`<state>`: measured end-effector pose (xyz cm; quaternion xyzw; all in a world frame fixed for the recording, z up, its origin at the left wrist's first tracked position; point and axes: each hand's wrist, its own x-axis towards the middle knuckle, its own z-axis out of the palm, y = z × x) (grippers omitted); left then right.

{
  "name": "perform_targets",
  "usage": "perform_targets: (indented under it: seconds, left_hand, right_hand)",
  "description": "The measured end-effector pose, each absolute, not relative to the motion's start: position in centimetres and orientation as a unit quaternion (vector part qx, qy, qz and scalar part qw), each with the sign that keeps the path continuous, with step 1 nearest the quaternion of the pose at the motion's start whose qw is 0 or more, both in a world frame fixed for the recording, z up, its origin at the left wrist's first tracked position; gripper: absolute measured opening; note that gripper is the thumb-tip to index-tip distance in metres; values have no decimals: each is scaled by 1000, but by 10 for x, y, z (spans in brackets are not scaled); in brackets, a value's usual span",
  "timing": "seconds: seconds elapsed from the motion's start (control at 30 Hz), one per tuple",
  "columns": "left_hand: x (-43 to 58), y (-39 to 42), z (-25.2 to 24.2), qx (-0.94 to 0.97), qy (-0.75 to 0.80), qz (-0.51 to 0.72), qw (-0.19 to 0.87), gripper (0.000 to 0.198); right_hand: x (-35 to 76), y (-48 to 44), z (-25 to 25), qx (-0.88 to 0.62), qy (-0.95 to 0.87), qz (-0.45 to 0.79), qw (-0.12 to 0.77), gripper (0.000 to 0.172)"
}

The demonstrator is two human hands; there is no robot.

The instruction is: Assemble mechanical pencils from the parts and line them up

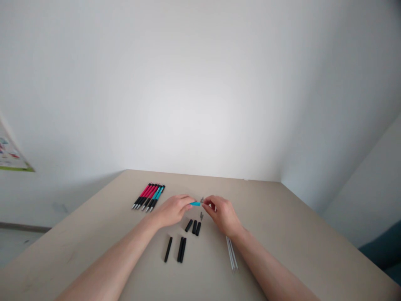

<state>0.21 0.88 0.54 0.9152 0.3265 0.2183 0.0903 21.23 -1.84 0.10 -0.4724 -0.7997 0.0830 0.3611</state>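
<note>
My left hand [178, 210] is closed on a blue pen barrel [195, 204], whose right end points toward my right hand [220, 211]. The fingers of my right hand are pinched at that end; what they hold is too small to make out. Small grey metal pieces [201, 215] lie between the hands, with more just behind the barrel's tip. Several short black tubes [194, 227] rest below the hands, and longer black tubes [181, 250] lie nearer the front. Thin white refills [232, 255] are beside my right forearm, partly hidden by it.
A row of red-and-black and blue-and-black pens [148, 197] lies at the left on the beige table [282, 234]. The white wall [200, 92] rises behind the table's back edge. A poster [11, 152] hangs at the far left.
</note>
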Motion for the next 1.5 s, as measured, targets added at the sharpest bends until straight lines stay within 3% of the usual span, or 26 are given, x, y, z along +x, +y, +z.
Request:
perform_targets:
  seconds: [0.2,0.5,0.8,0.9,1.0,1.27,1.5]
  left_hand:
    - [5,7,6,919,307,229,90,25]
    - [7,4,9,915,303,235,124,32]
    - [7,3,11,908,291,249,170,45]
    - [5,4,10,900,317,254,156,40]
    - [2,6,7,896,327,258,155,35]
    - [0,9,2,893,323,267,162,31]
    - [0,6,7,895,322,259,168,34]
  right_hand:
    - [213,-18,1,-425,-813,74,391,19]
    - [212,-20,4,-402,-816,73,409,11]
    - [213,-24,8,-419,-814,44,400,18]
    - [220,-24,13,-507,-787,32,349,16]
    - [230,-23,17,-598,-764,47,237,12]
    - [247,-29,18,-684,-725,56,63,13]
    - [252,-34,10,-690,-718,90,27,17]
